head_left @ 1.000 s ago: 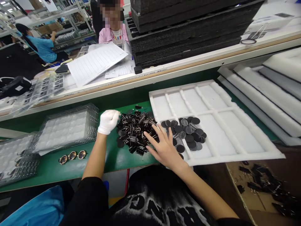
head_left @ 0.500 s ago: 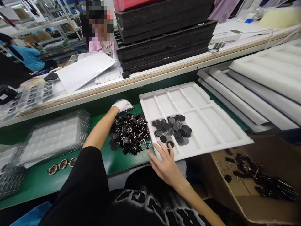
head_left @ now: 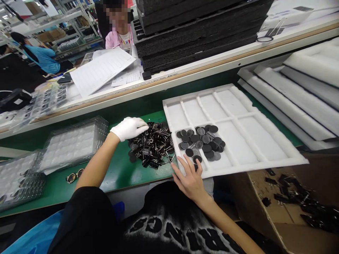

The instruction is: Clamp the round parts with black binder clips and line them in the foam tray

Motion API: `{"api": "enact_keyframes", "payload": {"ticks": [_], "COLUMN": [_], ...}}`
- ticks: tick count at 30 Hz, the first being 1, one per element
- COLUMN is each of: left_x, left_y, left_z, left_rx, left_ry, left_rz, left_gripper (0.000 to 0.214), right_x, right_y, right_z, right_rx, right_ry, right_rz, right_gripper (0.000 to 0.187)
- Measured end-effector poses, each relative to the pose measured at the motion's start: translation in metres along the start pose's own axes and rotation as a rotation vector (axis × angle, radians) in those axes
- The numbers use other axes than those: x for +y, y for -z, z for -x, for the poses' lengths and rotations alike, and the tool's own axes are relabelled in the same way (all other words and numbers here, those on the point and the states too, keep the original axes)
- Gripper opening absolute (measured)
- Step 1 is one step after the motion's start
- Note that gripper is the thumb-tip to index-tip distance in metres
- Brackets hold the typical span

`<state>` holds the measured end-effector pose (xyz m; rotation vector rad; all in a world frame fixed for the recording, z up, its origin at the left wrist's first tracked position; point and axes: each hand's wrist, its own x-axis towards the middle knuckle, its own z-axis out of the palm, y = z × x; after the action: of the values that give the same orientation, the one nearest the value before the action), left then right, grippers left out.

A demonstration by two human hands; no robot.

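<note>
Bright, even overhead lighting; shadows soft, short. Mild glare on white foam tray [head_left: 254, 137]. Wide-angle bowing toward frame edges; bench [head_left: 119, 173] far edge curved. Background softer.

Left hand [head_left: 129, 127]: covered by a white fabric glove [head_left: 126, 129], close-fitting, with the cuff ending at the wrist. The forearm below the cuff is bare.

Right hand [head_left: 191, 178], at 4 o'clock from the left: bare, as is the forearm down to the frame edge at 5 o'clock.

Torso, 6 o'clock in frame: black T-shirt [head_left: 164, 201]. White block lettering [head_left: 182, 233] runs across the chest with a cracked, distressed print. It is seen upside down and is not fully legible.

Left arm, 7 o'clock: black sleeve [head_left: 84, 218], loose, matching the shirt and ending near the elbow.
</note>
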<state>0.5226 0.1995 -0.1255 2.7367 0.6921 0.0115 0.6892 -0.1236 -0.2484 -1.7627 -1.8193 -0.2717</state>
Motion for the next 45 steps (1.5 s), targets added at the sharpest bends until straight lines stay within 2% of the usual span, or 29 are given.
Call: {"api": "enact_keyframes", "payload": {"ticks": [3, 7, 10, 12, 16, 20, 24, 29, 33, 37, 39, 42, 45], "left_x": [-0.015, -0.051, -0.071, -0.076, -0.075, -0.079, -0.08, -0.065, -0.058, -0.058, -0.055, -0.044, -0.021], "left_y": [-0.007, -0.016, -0.029, -0.04, -0.053, -0.046, -0.037, -0.035, -0.026, -0.02, -0.018, -0.013, -0.005], "left_z": [0.002, 0.003, 0.008, 0.015, 0.029, 0.025, -0.006, -0.046, -0.054, -0.047, -0.038, -0.016, 0.021], "left_rx": [0.014, 0.141, 0.115, 0.062, -0.034, -0.045, -0.035, -0.179, -0.241, -0.18, -0.114, 0.009, 0.197], "left_ry": [0.011, 0.196, 0.31, 0.326, 0.271, 0.253, 0.226, 0.1, 0.084, 0.126, 0.153, 0.173, 0.149], "left_rz": [0.085, 0.166, 0.228, 0.271, 0.314, 0.31, 0.271, 0.224, 0.171, 0.103, 0.066, 0.026, 0.013], "left_gripper": [0.06, 0.081, 0.089, 0.09, 0.079, 0.08, 0.083, 0.076, 0.075, 0.073, 0.073, 0.073, 0.065], "right_x": [0.0, -0.002, -0.001, 0.0, 0.004, 0.007, 0.013, 0.019, 0.014, 0.014, 0.03, 0.081, 0.141], "right_y": [-0.002, 0.006, 0.012, 0.011, -0.002, -0.02, -0.033, -0.041, -0.038, -0.01, 0.015, 0.048, 0.059], "right_z": [-0.006, -0.004, 0.009, 0.017, 0.025, 0.025, 0.027, 0.029, 0.027, 0.023, 0.014, -0.016, -0.056], "right_rx": [0.022, 0.046, 0.08, 0.093, 0.106, 0.232, 0.343, 0.374, 0.339, 0.27, 0.272, 0.271, 0.003], "right_ry": [0.025, -0.003, -0.071, -0.115, -0.153, -0.107, -0.037, -0.04, -0.047, -0.019, -0.038, -0.172, -0.239], "right_rz": [-0.016, -0.048, -0.039, -0.018, 0.043, 0.119, 0.158, 0.186, 0.186, 0.132, 0.106, 0.104, 0.058], "right_gripper": [0.036, 0.032, 0.032, 0.033, 0.036, 0.034, 0.034, 0.032, 0.031, 0.036, 0.044, 0.049, 0.048]}}
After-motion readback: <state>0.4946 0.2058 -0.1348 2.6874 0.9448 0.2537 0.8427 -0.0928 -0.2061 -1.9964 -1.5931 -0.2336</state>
